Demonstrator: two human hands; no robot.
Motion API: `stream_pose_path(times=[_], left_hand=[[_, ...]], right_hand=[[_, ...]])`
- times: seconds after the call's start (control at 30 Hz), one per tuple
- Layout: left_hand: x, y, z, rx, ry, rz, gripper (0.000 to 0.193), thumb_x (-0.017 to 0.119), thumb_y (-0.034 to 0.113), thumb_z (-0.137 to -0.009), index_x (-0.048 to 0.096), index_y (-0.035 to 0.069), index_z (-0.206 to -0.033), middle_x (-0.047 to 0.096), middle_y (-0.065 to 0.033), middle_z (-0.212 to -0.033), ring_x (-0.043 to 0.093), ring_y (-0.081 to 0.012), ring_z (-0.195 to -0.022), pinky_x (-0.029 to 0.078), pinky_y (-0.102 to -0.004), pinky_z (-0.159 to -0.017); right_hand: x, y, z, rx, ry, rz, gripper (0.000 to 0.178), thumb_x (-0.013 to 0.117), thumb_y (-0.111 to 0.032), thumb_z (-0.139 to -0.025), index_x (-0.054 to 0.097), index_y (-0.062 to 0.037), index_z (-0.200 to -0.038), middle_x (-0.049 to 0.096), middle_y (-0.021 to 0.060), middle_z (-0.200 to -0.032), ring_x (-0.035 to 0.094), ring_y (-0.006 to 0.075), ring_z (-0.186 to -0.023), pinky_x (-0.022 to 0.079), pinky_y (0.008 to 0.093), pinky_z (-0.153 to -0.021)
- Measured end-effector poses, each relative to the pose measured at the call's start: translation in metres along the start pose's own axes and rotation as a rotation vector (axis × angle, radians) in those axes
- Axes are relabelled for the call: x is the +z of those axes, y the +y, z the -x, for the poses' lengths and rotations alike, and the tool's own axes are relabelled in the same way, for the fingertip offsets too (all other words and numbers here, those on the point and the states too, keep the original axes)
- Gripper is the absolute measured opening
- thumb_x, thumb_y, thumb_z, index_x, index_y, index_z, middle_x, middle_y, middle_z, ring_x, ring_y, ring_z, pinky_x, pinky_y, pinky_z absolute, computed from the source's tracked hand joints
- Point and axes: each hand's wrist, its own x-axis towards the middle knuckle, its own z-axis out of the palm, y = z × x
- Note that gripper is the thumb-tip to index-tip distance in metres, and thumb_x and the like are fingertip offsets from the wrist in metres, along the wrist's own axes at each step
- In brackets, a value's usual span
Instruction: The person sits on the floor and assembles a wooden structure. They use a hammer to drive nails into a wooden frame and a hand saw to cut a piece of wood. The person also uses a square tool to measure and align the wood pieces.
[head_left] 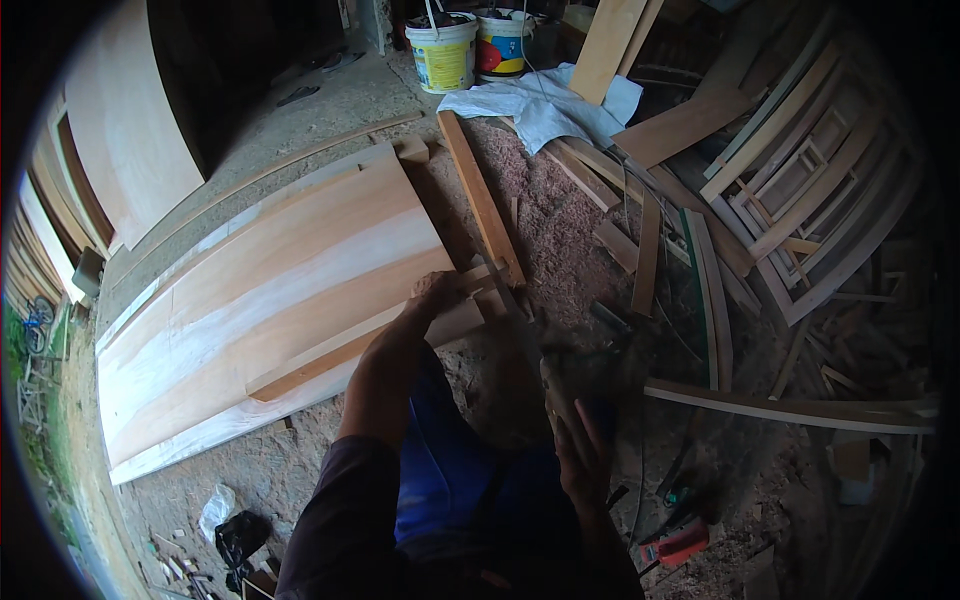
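Left hand: The left hand is closed over the wooden batten, near its right end.
Right hand: The right hand is wrapped around the handle of the handsaw, its exact finger placement unclear in shadow.
Saw blade: Blurred, reaching up to the batten's right end; depth of any cut cannot be told.
Batten: Lies lengthwise on the plywood panel, by the edge nearest the person.
Beam: A timber beam lies beyond the batten's right end.
Floor: Wood shavings beside the beam.
Background: Two buckets near a white sheet.
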Motion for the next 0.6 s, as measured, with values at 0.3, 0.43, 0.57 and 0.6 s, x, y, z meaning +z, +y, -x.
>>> stream_pose_path(times=[0.3,0.43,0.57,0.6], left_hand=[[0.032,-0.030,-0.035,0.042,0.002,0.013,0.044,0.072,0.052,-0.083,0.074,0.016,-0.107,0.075,-0.0131,-0.098,0.072,-0.0330,-0.095,0.055,-0.0464,-0.082],[0.017,-0.061,-0.063,0.042,-0.074,0.025,0.052,0.072,0.056,-0.082,0.071,0.017,-0.117,0.074,-0.0108,-0.111,0.070,-0.0314,-0.106,0.054,-0.0464,-0.089],[0.045,-0.030,-0.048,0.172,-0.089,-0.014,0.052,0.069,0.056,-0.085,0.070,0.017,-0.119,0.072,-0.0112,-0.118,0.068,-0.0314,-0.110,0.054,-0.0471,-0.092],[0.042,-0.041,-0.048,0.155,-0.080,-0.028,0.052,0.068,0.057,-0.086,0.070,0.017,-0.119,0.071,-0.0118,-0.117,0.068,-0.0320,-0.109,0.054,-0.0473,-0.092]], right_hand=[[-0.002,0.012,-0.020,0.280,-0.008,-0.144,0.052,0.063,-0.025,-0.099,0.053,0.0063,-0.140,0.070,0.0244,-0.113,0.073,0.0318,-0.097,0.056,0.0383,-0.079],[0.010,0.003,-0.042,0.351,-0.001,-0.302,0.051,0.064,-0.022,-0.098,0.053,0.0055,-0.140,0.070,0.0242,-0.114,0.073,0.0312,-0.096,0.057,0.0371,-0.077],[0.012,0.024,-0.034,0.107,-0.030,-0.006,0.039,0.058,-0.020,-0.102,0.060,0.0014,-0.135,0.064,0.0248,-0.128,0.073,0.0303,-0.094,0.059,0.0372,-0.080],[0.018,0.021,-0.039,0.112,-0.018,-0.048,0.042,0.061,-0.020,-0.100,0.058,0.0024,-0.137,0.066,0.0242,-0.123,0.073,0.0305,-0.095,0.058,0.0367,-0.079]])
